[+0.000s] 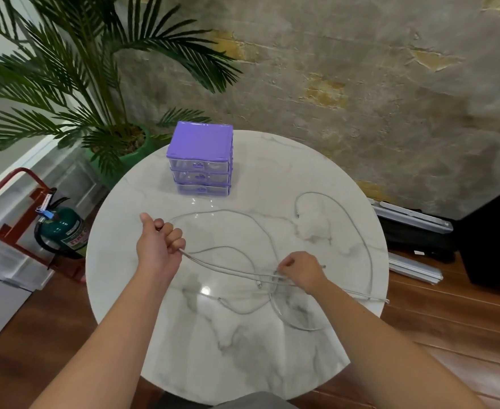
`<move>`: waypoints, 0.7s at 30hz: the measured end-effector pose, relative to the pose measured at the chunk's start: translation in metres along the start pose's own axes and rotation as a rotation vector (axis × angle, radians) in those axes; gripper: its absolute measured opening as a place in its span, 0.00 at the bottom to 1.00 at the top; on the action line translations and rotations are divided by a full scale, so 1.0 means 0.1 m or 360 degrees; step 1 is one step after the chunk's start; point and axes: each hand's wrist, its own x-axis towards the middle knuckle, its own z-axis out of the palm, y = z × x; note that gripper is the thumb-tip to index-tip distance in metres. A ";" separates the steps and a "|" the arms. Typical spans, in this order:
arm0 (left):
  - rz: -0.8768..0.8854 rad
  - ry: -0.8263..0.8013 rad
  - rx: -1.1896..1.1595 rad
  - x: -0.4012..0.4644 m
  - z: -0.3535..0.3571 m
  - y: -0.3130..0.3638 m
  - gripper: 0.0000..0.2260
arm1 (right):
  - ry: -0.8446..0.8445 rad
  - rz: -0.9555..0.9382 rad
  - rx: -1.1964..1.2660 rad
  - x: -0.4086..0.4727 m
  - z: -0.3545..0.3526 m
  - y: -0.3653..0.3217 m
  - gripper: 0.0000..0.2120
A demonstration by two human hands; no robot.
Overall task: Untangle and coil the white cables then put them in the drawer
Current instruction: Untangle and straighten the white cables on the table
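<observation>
White cables [228,271] lie in loose crossing loops over the round marble table [142,202]. My left hand [160,242] is curled into a fist around a cable at the table's left, thumb raised. My right hand [301,271] pinches cable strands where they cross near the table's middle right. One long loop [357,231] curves out toward the right edge, and a cable end hangs over the rim at the right. A purple unit of three clear-fronted drawers [200,159] stands at the far side of the table, all drawers closed.
A potted palm [74,81] stands beyond the table at the left. A green fire extinguisher [62,230] in a red stand sits on the floor left of the table. Black cases and metal rails [416,231] lie on the wooden floor at the right.
</observation>
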 end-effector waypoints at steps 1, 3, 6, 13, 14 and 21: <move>-0.0019 -0.0011 0.0001 0.00 -0.01 0.00 0.20 | -0.0079 0.0036 -0.0055 0.02 0.07 -0.06 0.08; -0.0040 -0.0012 0.0017 0.00 -0.02 0.01 0.20 | -0.0128 0.0143 -0.0236 0.04 0.18 -0.14 0.14; -0.0011 0.0021 0.0103 0.00 -0.02 0.00 0.19 | -0.0083 0.0229 -0.0441 0.02 0.25 -0.20 0.14; -0.0083 -0.0085 0.0067 0.04 -0.09 0.02 0.13 | -0.0039 0.0285 -0.0508 0.01 0.28 -0.27 0.09; -0.0083 -0.0075 0.0064 0.06 -0.09 0.02 0.13 | -0.0041 0.0295 -0.0461 0.02 0.28 -0.26 0.09; -0.0123 -0.0013 0.0007 0.11 -0.04 0.05 0.13 | 0.0056 0.0141 0.0212 0.13 0.15 -0.47 0.08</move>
